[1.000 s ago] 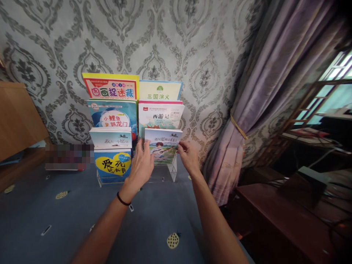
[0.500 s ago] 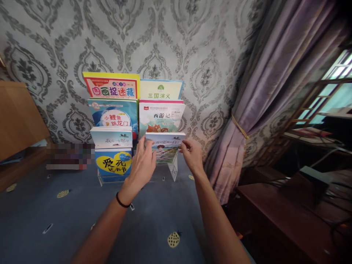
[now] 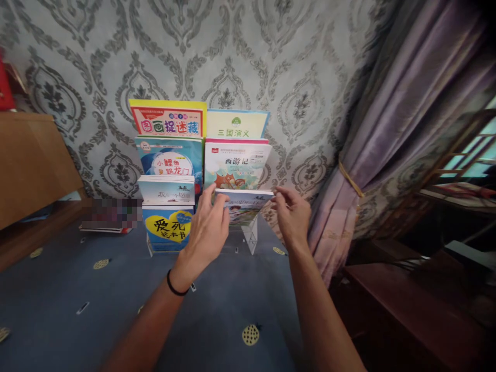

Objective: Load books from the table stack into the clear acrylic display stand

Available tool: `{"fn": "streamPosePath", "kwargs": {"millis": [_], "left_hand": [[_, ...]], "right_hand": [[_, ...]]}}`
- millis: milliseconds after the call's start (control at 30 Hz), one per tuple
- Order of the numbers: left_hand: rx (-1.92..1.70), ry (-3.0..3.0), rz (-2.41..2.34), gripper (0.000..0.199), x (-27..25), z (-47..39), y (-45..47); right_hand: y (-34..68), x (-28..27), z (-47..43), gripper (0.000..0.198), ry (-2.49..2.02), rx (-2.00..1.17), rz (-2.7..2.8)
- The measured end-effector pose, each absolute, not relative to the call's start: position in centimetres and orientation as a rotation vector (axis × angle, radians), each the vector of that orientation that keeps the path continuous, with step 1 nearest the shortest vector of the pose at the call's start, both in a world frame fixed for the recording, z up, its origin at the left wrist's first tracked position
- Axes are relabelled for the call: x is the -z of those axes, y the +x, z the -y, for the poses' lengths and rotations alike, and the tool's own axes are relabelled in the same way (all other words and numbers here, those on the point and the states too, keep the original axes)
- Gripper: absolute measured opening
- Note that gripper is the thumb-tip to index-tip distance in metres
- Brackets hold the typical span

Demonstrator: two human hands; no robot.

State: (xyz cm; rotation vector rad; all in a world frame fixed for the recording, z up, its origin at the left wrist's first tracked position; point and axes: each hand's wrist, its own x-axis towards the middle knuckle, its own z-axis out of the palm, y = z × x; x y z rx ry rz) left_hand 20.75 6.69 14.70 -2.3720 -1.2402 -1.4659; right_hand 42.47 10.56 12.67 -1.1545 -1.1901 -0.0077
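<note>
Between my two hands is a thin paperback book (image 3: 243, 213) with a pale-blue top and a drawn figure on its cover. It leans toward me, its white page edges showing along the top. My left hand (image 3: 210, 222) grips its left edge, a black band round the wrist. At the upper right corner, the fingers of my right hand (image 3: 293, 216) pinch the book. The clear tiered stand (image 3: 251, 236) shows below it. Behind rises a white storybook (image 3: 237, 161) with a pink top edge, and a pale-green book (image 3: 236, 124) stands behind that.
The stand's left column holds a yellow-edged book (image 3: 170, 119), a blue carp book (image 3: 170, 157), a pale book (image 3: 166, 192) and a blue book with a yellow heart (image 3: 166, 227). Patterned wallpaper is behind, a wooden cabinet (image 3: 34, 165) left, and a purple curtain (image 3: 372, 144) right.
The book between my hands has tipped its top toward me, so its cover looks shorter and its page edges show more. The whole view has shifted, with the stand now farther right.
</note>
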Motion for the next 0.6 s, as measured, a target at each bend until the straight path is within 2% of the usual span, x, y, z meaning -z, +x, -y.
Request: {"fn": "streamPosePath", "kwargs": {"millis": [133,367,500,600], "left_hand": [[1.493,-2.355,1.189,0.016,-15.7,-5.4,20.1],[1.552,-2.204,1.135,0.019,-16.1,-5.2,15.6],[1.608,-1.902,1.271,0.024,-15.9,-8.2,7.6],[1.413,-1.718,1.652,0.029,-14.7,-11.9,-0.2]], "right_hand": [[40.5,-14.6,-8.0,0.034,-1.077,0.196,1.185],[33.6,-16.5,-2.7,0.028,-0.896,0.189,1.552],[28.3,-14.4,-1.1,0.029,-0.638,0.172,1.985],[24.3,-10.5,0.1,0.029,-0.505,0.167,2.352]]}}
